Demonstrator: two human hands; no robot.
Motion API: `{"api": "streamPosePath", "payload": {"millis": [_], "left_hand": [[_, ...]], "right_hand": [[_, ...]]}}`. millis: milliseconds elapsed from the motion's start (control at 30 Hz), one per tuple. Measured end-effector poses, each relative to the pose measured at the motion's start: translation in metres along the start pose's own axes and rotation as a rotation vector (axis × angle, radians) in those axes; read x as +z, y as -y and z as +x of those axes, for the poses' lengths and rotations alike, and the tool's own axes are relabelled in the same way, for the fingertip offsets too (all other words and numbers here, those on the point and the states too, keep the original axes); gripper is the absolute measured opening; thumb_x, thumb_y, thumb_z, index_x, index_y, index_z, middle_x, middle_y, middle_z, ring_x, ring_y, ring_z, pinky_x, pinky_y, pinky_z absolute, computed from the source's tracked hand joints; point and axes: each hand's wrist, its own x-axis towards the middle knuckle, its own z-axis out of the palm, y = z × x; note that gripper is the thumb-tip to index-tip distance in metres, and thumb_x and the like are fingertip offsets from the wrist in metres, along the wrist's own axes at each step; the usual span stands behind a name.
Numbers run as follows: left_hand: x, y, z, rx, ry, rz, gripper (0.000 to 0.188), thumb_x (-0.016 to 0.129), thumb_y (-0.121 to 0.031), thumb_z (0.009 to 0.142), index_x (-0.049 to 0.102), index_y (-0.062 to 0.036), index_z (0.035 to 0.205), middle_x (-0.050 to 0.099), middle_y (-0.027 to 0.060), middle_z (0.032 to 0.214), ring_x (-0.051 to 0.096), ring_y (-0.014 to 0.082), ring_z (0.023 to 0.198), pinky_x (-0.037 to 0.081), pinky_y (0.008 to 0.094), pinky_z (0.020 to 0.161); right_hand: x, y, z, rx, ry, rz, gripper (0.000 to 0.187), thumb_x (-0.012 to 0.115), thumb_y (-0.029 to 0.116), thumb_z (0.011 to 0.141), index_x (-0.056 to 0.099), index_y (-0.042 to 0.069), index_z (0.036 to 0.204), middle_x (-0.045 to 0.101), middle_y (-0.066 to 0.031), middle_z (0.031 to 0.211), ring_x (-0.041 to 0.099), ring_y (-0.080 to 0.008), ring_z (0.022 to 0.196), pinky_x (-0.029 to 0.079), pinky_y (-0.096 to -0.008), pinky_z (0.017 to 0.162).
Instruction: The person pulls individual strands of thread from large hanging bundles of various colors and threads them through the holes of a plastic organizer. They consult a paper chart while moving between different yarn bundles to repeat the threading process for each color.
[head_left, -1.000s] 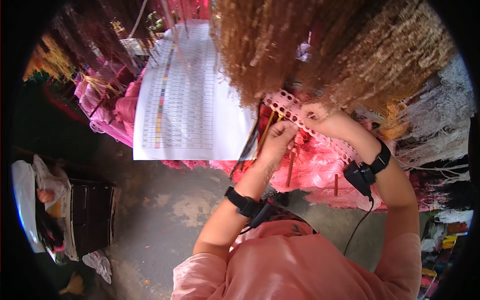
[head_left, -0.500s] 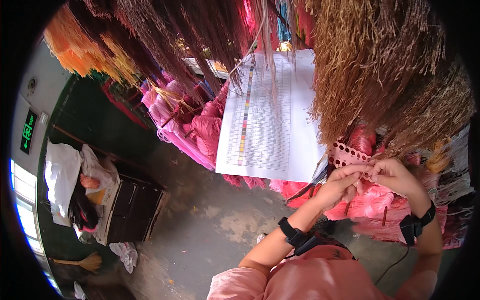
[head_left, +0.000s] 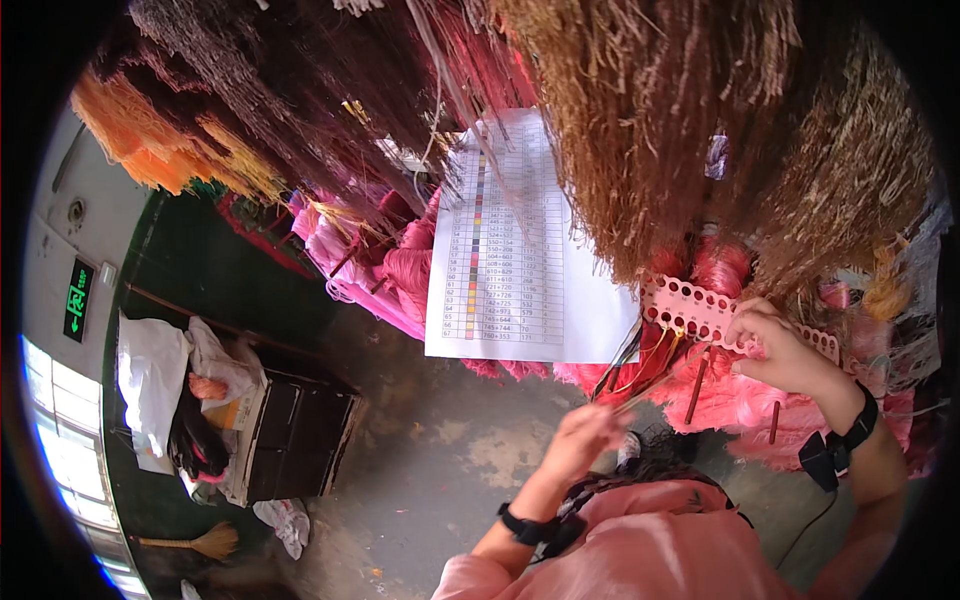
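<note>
A pink card with rows of round holes [head_left: 690,306] lies in front of me at the right, above pink thread skeins [head_left: 720,268]. My right hand [head_left: 782,348] grips the card near its middle, fingers closed over its edge. Strands of yellow and dark thread [head_left: 652,345] hang from holes at the card's left part. My left hand [head_left: 583,438] is below and left of the card, smeared by motion. Its fingers look closed on a pale thread [head_left: 640,398] that stretches up toward the card.
A white printed sheet with a colour column [head_left: 500,260] hangs left of the card. Brown thread bundles [head_left: 690,120] hang overhead. Brown pegs [head_left: 697,385] stick out among the pink skeins. At the left stand a dark cabinet [head_left: 300,440] and a straw broom [head_left: 205,541].
My left hand has pulled away from the card, down and left, drawing a thread. My right hand stays at the card, more of which now shows. The view has shifted slightly.
</note>
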Motion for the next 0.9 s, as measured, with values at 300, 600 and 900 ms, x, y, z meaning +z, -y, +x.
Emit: {"api": "streamPosePath", "payload": {"millis": [300,600,900], "left_hand": [[-0.23,0.042,-0.12,-0.357,-0.458,-0.33,0.026,0.047,-0.023,0.079,0.041,-0.0103,0.057,0.047,0.0014,0.054,0.041,0.0093,0.047,0.033,0.0207,0.044],[-0.184,-0.134,-0.053,0.284,-0.24,1.416,0.031,0.053,-0.014,0.076,0.048,0.0028,0.101,0.057,0.0151,0.07,0.057,0.0216,0.063,0.045,0.0291,0.056],[-0.031,-0.269,0.068,0.334,-0.049,0.703,0.025,0.05,-0.017,0.079,0.049,0.0004,0.097,0.056,0.0069,0.085,0.055,0.0163,0.081,0.043,0.0275,0.069]], "right_hand": [[0.003,0.005,0.0,0.132,-0.111,-0.204,0.036,0.055,-0.007,0.058,0.046,0.003,0.091,0.043,-0.0102,0.086,0.049,-0.0216,0.078,0.042,-0.0295,0.069],[0.015,0.017,-0.001,0.298,-0.244,-0.62,0.055,0.064,0.01,0.055,0.042,0.001,0.104,0.044,-0.0147,0.101,0.043,-0.0285,0.092,0.03,-0.0368,0.084],[0.028,0.048,-0.003,0.389,-0.352,-0.768,0.058,0.062,0.012,0.052,0.041,0.001,0.105,0.042,-0.0168,0.103,0.039,-0.033,0.096,0.03,-0.0378,0.084]]}}
